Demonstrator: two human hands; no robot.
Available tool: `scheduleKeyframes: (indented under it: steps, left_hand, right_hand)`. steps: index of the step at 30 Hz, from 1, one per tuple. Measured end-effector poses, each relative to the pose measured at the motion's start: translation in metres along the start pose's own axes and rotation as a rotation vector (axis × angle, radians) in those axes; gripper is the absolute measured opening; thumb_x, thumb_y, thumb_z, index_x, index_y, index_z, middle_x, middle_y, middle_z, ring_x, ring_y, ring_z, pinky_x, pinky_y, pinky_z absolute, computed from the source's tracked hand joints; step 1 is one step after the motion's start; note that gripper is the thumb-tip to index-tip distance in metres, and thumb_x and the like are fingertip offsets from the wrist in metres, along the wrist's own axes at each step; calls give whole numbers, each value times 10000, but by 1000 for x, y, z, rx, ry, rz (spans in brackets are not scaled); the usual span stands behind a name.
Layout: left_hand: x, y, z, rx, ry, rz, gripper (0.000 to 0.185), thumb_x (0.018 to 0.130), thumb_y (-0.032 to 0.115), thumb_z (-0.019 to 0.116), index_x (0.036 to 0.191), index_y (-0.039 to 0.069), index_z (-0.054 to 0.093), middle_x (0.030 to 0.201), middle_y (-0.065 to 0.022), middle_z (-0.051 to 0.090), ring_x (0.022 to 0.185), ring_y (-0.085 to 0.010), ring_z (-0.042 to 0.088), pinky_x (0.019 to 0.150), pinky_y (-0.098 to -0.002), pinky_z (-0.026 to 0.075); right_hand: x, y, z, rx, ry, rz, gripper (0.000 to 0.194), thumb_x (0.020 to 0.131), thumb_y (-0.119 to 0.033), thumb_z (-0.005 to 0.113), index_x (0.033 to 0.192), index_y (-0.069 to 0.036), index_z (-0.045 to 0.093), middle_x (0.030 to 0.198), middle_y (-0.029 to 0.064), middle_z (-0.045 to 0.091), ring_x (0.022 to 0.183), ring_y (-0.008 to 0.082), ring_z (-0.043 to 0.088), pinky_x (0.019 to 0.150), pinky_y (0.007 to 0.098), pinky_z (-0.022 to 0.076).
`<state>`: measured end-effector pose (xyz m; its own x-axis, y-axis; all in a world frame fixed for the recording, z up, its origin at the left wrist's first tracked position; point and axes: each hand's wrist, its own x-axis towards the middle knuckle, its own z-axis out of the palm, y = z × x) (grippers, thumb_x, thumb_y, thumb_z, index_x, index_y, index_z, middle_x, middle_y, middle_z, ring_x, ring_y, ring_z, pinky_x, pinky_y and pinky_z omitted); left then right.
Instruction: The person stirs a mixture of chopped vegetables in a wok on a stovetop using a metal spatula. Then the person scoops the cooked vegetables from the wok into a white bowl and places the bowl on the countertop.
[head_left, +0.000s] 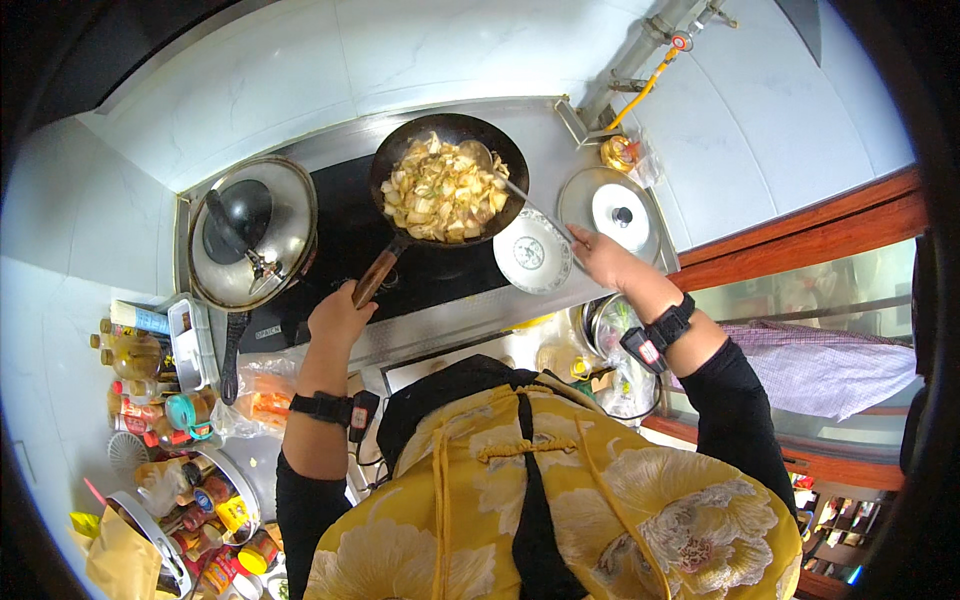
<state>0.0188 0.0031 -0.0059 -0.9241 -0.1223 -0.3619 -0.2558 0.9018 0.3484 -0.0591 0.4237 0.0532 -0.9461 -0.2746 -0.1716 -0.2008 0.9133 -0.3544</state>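
Note:
My left hand (339, 318) grips the wooden handle (377, 274) of a dark wok (390, 156), which sits over the black cooktop (341, 202). Chopped cabbage (439, 191), partly browned, fills the middle of the wok. In my right hand (602, 259) is the long metal handle of a ladle (536, 206). Its bowl rests among the cabbage at the right side of the wok. Just below that handle, a white patterned plate (530, 255) stands at the cooktop's right edge, with only its printed pattern showing inside.
To the left sits a lidded pan (291, 187), its black handle (234, 352) jutting toward me. A pot lid (577, 196) lies at right. Bottles (139, 356) and a round container of jars (251, 480) crowd the left counter. A yellow gas hose (641, 90) runs along the wall.

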Motion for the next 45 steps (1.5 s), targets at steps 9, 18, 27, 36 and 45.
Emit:
scheduleKeyframes:
  steps: [9, 18, 27, 36, 45]
  left_hand:
    - [2, -3, 4, 17, -8, 11, 583, 797, 430, 697, 1272, 130, 541, 1043, -150, 680, 976, -323, 653, 803, -424, 524]
    - [1, 3, 1, 10, -49, -40, 580, 798, 421, 700, 1277, 136, 538, 1033, -148, 684, 973, -328, 654, 801, -430, 521]
    - [18, -12, -7, 45, -66, -24, 566, 801, 444, 690, 1264, 156, 538, 1072, -142, 675, 999, -332, 643, 819, -438, 512]
    - [10, -7, 4, 38, -45, -39, 579, 806, 446, 676, 1281, 146, 533, 1098, -141, 669, 1015, -334, 638, 827, -434, 510]
    - [4, -5, 8, -6, -2, 31, 516, 796, 406, 696, 1213, 125, 582, 1010, -150, 677, 931, -343, 650, 753, -444, 507]
  right_hand:
    - [6, -45, -3, 681, -443, 497, 425, 998, -280, 439, 1416, -205, 464, 587, -1, 419, 387, 92, 340, 337, 275, 305]
    - [-1, -46, 21, 1192, -526, 673, 393, 1000, -298, 455, 1387, -242, 410, 599, -54, 390, 407, 39, 266, 351, 200, 217]
    - [-26, -27, 25, 1736, -590, 750, 243, 1005, -264, 466, 1247, -266, 489, 600, -73, 345, 404, 12, 219, 338, 162, 162]
    - [-48, -24, 15, 1754, -545, 731, 166, 1001, -287, 487, 1163, -253, 503, 586, -73, 351, 402, 12, 241, 334, 157, 167]
    - [-65, -29, -7, 1852, -542, 659, 210, 1014, -306, 457, 1206, -236, 508, 590, -74, 357, 394, 12, 251, 329, 162, 184]
